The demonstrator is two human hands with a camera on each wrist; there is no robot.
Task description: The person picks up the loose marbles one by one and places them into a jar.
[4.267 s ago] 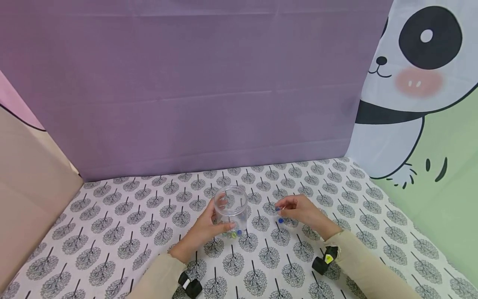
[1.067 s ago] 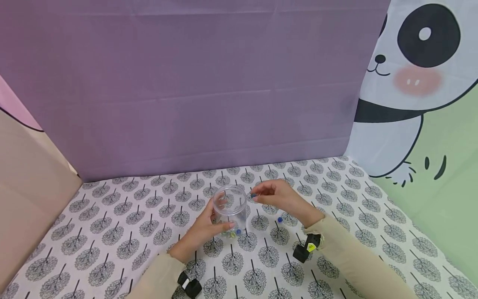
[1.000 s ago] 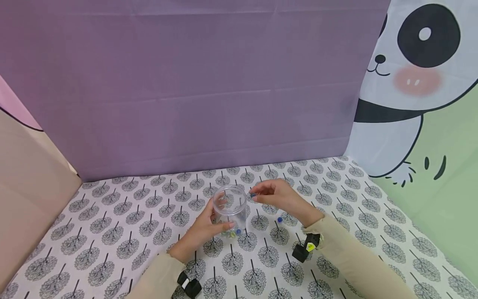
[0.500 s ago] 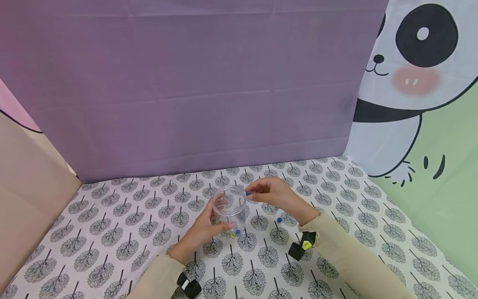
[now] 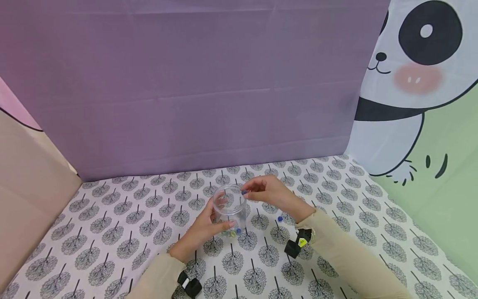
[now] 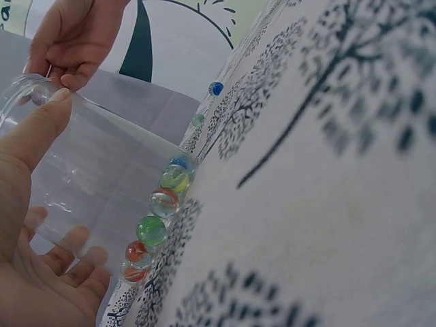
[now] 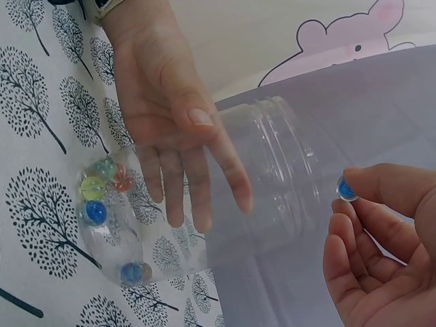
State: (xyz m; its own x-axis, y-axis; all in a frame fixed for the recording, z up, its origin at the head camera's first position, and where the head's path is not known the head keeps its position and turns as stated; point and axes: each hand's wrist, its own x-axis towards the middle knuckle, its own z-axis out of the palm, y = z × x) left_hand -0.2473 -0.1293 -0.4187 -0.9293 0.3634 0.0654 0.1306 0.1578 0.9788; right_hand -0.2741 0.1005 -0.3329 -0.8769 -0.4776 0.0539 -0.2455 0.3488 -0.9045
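Note:
My left hand [image 5: 209, 228] grips a clear plastic jar [image 5: 239, 214] round its side as it stands upright on the cloth. Several glass marbles lie at its bottom, among them a green marble [image 6: 151, 231], a yellow-swirled marble [image 6: 176, 179] and an orange one [image 6: 164, 202]. Thumb and forefinger of my right hand [image 5: 267, 191] pinch a blue marble [image 7: 347, 189] close to the right side of the jar's open mouth. Most of that marble is covered by the fingertips in the head view.
Right of the jar, a loose blue marble [image 5: 280, 219] lies on the tree-print tablecloth [image 5: 130, 249]. A small greenish marble [image 6: 197, 120] shows near it in the left wrist view. A purple curtain [image 5: 194, 91] rises behind the table.
My right hand has carried the blue marble from beside the loose one, up and left to the jar's rim. The left hand and jar have stayed in place.

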